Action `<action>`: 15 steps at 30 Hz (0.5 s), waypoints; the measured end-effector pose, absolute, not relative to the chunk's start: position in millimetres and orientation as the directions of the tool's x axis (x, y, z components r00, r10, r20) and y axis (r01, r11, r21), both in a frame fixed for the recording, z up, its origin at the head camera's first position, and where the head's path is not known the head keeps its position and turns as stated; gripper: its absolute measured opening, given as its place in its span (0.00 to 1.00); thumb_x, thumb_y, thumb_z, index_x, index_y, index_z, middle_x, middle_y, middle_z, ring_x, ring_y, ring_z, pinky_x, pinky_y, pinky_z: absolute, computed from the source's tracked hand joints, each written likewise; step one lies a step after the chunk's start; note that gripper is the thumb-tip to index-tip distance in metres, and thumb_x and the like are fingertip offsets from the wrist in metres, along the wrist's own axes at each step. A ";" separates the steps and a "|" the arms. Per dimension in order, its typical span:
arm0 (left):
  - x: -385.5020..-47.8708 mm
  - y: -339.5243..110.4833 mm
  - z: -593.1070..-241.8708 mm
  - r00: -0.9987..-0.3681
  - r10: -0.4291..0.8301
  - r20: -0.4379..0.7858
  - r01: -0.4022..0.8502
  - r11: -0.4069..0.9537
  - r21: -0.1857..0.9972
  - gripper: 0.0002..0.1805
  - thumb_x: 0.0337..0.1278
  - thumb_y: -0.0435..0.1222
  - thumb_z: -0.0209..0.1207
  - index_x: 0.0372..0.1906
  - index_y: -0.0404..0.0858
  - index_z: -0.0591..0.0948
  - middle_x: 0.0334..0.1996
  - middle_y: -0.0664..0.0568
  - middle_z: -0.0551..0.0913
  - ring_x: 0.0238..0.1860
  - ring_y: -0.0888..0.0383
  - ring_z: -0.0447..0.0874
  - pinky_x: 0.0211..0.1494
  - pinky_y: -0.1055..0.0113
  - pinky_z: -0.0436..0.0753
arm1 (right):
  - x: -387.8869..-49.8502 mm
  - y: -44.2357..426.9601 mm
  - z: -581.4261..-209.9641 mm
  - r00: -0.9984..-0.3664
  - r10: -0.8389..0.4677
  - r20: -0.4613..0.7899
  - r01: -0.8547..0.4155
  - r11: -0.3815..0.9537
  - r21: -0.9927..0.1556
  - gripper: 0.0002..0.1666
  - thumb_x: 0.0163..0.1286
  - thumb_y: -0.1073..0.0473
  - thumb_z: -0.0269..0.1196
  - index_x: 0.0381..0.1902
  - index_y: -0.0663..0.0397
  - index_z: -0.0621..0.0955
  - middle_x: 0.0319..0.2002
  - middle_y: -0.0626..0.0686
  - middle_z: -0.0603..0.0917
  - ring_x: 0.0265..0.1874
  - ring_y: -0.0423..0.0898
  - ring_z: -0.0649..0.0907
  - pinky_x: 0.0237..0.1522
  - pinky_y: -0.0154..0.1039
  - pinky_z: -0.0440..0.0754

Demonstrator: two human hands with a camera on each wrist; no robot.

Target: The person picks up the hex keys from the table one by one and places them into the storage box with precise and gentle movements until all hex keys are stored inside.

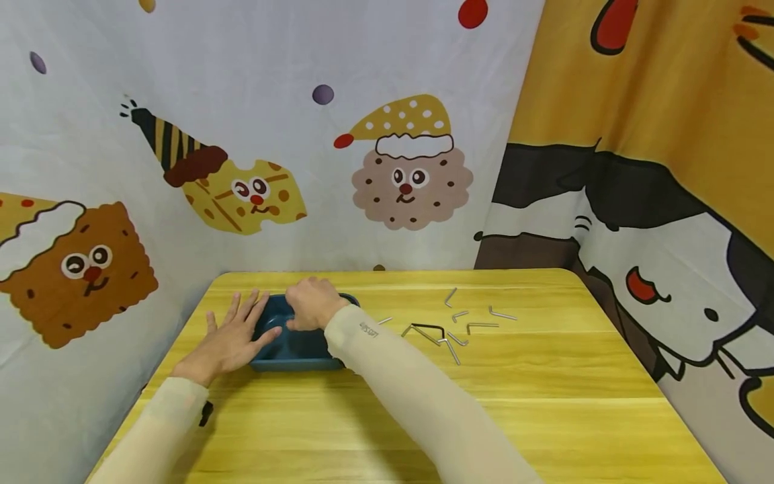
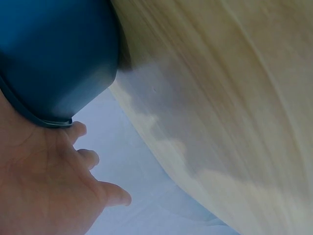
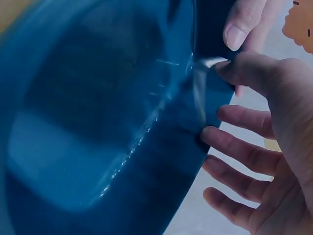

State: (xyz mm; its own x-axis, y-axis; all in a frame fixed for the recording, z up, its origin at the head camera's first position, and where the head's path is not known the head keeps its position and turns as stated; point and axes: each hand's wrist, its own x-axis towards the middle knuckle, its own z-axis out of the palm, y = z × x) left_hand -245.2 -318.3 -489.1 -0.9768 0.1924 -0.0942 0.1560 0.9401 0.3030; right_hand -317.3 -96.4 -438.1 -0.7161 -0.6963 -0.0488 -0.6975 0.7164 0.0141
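Two hands (image 1: 232, 341), one blue tray (image 1: 297, 365), one black hex key (image 1: 429, 327) and perhaps nine partly overlapping silver hex keys (image 1: 484, 325) show.

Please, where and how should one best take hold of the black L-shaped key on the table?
Probably by the middle of its long arm, from above, pinching from the near and far sides: the black key lies with that arm running left to right, while its ends are close to silver keys.
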 end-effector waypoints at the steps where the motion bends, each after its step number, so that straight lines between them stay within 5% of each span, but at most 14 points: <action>1: -245.1 -317.7 -488.7 -0.976 0.194 -0.096 0.157 0.940 0.304 0.56 0.89 0.71 0.50 0.99 0.44 0.47 0.99 0.35 0.42 0.96 0.22 0.31 0.81 0.04 0.28 | -317.1 -96.1 -437.8 -0.717 -0.696 -0.052 -0.697 0.717 0.014 0.20 0.81 0.33 0.76 0.54 0.39 0.92 0.42 0.40 0.92 0.38 0.39 0.89 0.46 0.39 0.91; 6: -244.8 -316.0 -487.0 -0.975 0.198 -0.097 0.161 0.938 0.306 0.55 0.90 0.69 0.51 0.99 0.44 0.47 0.99 0.35 0.41 0.96 0.22 0.31 0.81 0.04 0.28 | -316.0 -91.4 -434.5 -0.723 -0.688 -0.060 -0.690 0.724 0.004 0.25 0.82 0.36 0.75 0.68 0.39 0.91 0.60 0.41 0.94 0.54 0.42 0.92 0.59 0.43 0.94; 15: -244.6 -318.8 -485.9 -0.973 0.201 -0.113 0.158 0.938 0.308 0.55 0.89 0.69 0.51 0.99 0.44 0.46 0.99 0.35 0.41 0.96 0.21 0.30 0.81 0.04 0.28 | -308.5 -71.8 -423.1 -0.704 -0.710 0.011 -0.709 0.702 -0.066 0.27 0.84 0.39 0.74 0.73 0.42 0.90 0.68 0.45 0.93 0.62 0.44 0.93 0.62 0.42 0.95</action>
State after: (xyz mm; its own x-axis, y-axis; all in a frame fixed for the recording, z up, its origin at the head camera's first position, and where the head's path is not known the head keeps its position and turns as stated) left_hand -244.6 -318.8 -485.9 -0.9732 0.2005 -0.1130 0.1576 0.9382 0.3081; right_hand -308.5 -71.8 -423.1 -0.7040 -0.7101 0.0108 -0.7091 0.7020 -0.0661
